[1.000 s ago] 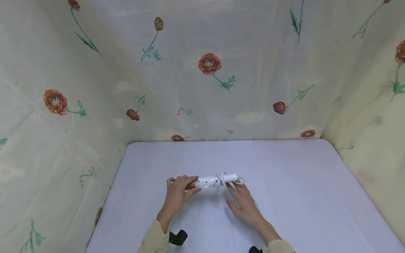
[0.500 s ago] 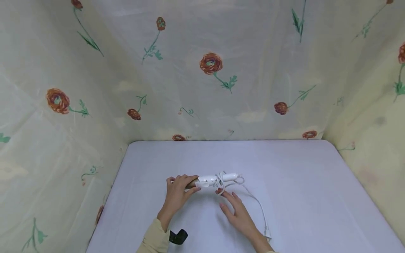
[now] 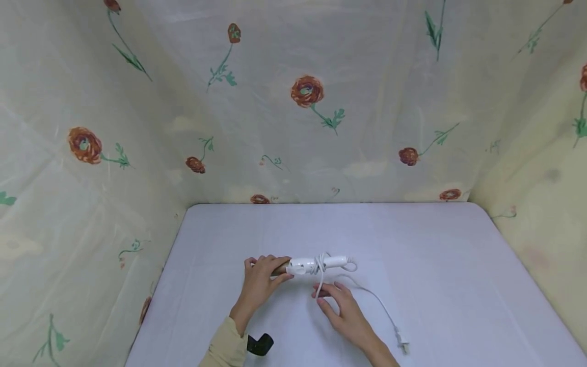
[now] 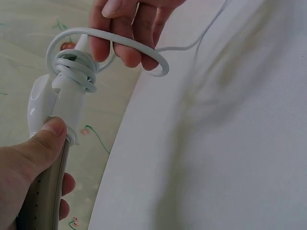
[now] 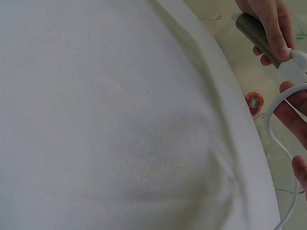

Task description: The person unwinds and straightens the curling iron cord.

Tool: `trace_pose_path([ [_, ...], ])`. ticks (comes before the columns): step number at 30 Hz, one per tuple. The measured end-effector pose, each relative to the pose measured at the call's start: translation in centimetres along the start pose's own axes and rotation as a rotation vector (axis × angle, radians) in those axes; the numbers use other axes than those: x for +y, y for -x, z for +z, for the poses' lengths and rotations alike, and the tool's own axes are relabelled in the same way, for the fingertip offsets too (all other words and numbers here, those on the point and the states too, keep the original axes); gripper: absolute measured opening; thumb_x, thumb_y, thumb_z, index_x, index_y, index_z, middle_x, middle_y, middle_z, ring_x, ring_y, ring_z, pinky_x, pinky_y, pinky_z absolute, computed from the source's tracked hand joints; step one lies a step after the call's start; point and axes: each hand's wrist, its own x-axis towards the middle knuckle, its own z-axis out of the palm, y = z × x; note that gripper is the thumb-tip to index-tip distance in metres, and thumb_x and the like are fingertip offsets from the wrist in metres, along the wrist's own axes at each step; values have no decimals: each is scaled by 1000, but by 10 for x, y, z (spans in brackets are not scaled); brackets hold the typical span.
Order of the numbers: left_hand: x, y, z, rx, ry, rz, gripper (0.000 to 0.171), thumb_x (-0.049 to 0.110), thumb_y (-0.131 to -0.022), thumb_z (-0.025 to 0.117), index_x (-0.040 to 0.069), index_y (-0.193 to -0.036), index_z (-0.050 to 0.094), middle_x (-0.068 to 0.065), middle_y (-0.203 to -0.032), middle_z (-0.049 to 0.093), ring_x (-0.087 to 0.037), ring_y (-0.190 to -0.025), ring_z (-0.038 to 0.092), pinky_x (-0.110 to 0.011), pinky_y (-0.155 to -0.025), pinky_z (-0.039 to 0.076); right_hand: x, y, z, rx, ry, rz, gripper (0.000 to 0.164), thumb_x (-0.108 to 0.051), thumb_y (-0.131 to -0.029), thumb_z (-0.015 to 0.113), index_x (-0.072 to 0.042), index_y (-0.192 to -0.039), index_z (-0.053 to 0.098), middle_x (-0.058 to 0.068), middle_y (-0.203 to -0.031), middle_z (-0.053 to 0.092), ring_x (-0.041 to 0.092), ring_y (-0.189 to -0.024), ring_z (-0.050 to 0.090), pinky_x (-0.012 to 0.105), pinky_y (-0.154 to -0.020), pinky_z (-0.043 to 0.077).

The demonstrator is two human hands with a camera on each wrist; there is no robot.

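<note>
A curling iron with a white handle and a brownish metal barrel is held up level over the table. My left hand grips its barrel, the thumb lying near the joint with the handle. White power cord is wound several times round the handle. My right hand is just below and right of it, its fingers hooked in a loose loop of the cord. The thumb stands apart from the fingers in the right wrist view. The cord's free end with its plug hangs to the right.
A white-covered table with rounded far corners lies beneath. Flower-patterned cloth surrounds its back and sides. A black wrist mount shows beside the left sleeve.
My right hand has left the handle's right end and moved left and nearer, drawing a cord loop off the handle. The plug end has swung out to the right. The left hand stays almost still.
</note>
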Motion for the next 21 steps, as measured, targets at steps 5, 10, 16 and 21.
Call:
trace_pose_path([
  [5,0,1,0,-8,-13,8,45,44,-76,71,30,-118,65,7,-97,69,-12,-86,55,-46,-88,26,-6,0,-5,-26,-18,27,18,-16,-91,63,-18,-109,63,-13,-93,68,1,-89,63,33,-84,49],
  [10,1,1,0,-21,-13,8,44,44,-76,72,32,-118,65,8,-95,68,-11,-85,54,-45,-88,25,-10,0,-9,-62,-42,53,15,-17,-91,63,-18,-106,61,-12,-87,67,-2,-83,61,34,-78,51],
  [16,1,1,0,-12,-28,35,44,43,-75,72,31,-117,66,8,-94,69,-11,-83,54,-45,-85,26,-16,-3,-16,-79,-7,71,9,-16,-93,60,-21,-101,60,-12,-76,64,-4,-72,56,24,-67,47],
  [21,1,1,1,-16,-47,47,45,45,-75,71,31,-117,66,8,-93,68,-11,-82,54,-45,-85,27,-20,-7,-23,-104,13,73,6,-18,-95,57,-20,-99,61,-17,-74,59,-5,-66,50,18,-58,44],
])
